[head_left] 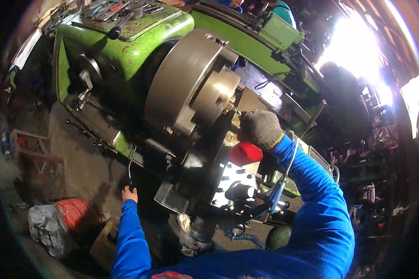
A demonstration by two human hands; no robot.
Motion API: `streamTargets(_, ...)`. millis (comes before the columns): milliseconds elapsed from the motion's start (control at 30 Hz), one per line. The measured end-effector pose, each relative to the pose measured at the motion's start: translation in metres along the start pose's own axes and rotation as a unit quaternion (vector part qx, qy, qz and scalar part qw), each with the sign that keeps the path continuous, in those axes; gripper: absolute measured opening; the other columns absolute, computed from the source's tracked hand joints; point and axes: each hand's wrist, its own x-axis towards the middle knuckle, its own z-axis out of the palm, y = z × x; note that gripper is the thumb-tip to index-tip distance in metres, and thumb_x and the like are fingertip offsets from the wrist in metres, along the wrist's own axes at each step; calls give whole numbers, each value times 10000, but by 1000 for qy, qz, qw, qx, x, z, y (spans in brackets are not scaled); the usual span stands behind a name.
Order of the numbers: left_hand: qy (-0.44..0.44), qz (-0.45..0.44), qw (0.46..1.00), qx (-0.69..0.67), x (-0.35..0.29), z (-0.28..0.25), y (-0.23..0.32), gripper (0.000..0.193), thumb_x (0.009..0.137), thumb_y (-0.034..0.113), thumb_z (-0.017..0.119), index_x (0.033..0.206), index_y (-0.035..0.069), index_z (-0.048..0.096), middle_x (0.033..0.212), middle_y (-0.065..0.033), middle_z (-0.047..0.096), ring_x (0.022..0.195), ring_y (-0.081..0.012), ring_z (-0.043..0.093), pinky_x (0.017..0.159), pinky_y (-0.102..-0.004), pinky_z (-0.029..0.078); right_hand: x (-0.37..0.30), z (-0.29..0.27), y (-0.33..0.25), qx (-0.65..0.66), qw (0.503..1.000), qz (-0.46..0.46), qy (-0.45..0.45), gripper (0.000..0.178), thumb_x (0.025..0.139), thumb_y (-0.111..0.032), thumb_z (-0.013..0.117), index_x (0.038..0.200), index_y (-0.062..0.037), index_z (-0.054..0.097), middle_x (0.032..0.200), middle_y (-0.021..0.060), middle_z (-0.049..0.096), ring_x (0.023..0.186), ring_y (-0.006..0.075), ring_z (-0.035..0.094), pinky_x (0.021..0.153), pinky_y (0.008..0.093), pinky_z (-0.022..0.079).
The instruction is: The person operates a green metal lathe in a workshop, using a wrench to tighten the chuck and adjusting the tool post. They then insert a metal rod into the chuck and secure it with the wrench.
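Observation:
A large grey lathe chuck fills the upper middle of the head view and grips a round metal workpiece. My right hand, in a grey knit glove, is curled close to the workpiece's right face. Its fingertips are turned away, so what they hold is hidden. Just below that glove sits a red rounded object, beside the shiny tool post. Low on the left, my bare left hand is closed round the black grip of a bent metal lever.
The green lathe headstock carries loose tools on top. A bent metal tube rises by my right forearm. On the floor at left are a grey-and-red sack and a wooden frame. A rag hangs below the carriage.

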Motion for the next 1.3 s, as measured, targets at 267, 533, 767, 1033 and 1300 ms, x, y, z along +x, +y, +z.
streamTargets(267, 17, 10, 1000, 2, 23, 7, 5, 610, 968, 386, 712, 1432, 31, 531, 1424, -279, 560, 1321, -467, 547, 1111, -514, 479, 59, 22, 107, 235, 972, -4, 5, 177, 926, -131, 639, 1047, -66, 750, 794, 67, 708, 652, 188, 679, 609, 344, 553)
streamTargets(533, -32, -32, 999, 13, 61, 25, 18, 739, 990, 522, 644, 1522, 41, 468, 1514, -286, 511, 1387, -464, 505, 1149, -509, 449, 94, 72, 166, 291, 945, 99, -115, 238, 865, -100, 673, 1091, -106, 746, 796, 79, 692, 708, 161, 670, 624, 347, 532)
streamTargets(767, -61, -64, 996, 27, 80, 36, 17, 826, 993, 592, 606, 1611, 95, 374, 1575, -262, 475, 1442, -438, 471, 1182, -508, 420, 113, 96, 170, 414, 876, 95, -230, 444, 672, -29, 699, 1114, -58, 727, 888, 163, 715, 839, 336, 719, 724, 452, 550)
streamTargets(1033, -88, -81, 983, -138, 128, 76, -58, 820, 954, 583, 672, 1567, 95, 429, 1467, -245, 584, 1373, -396, 549, 1131, -486, 454, 125, 87, 143, 188, 974, -81, -101, 397, 722, -18, 711, 1114, -80, 726, 919, 182, 715, 857, 358, 690, 745, 449, 550)
streamTargets(1300, -170, -137, 895, -390, 92, 0, -2, 461, 906, 667, 674, 1027, 233, 572, 868, 27, 624, 811, -162, 630, 682, -368, 390, 79, 36, 125, 539, 774, 331, -22, 195, 965, -279, 651, 945, -102, 728, 690, 0, 626, 527, 112, 518, 455, 279, 394)
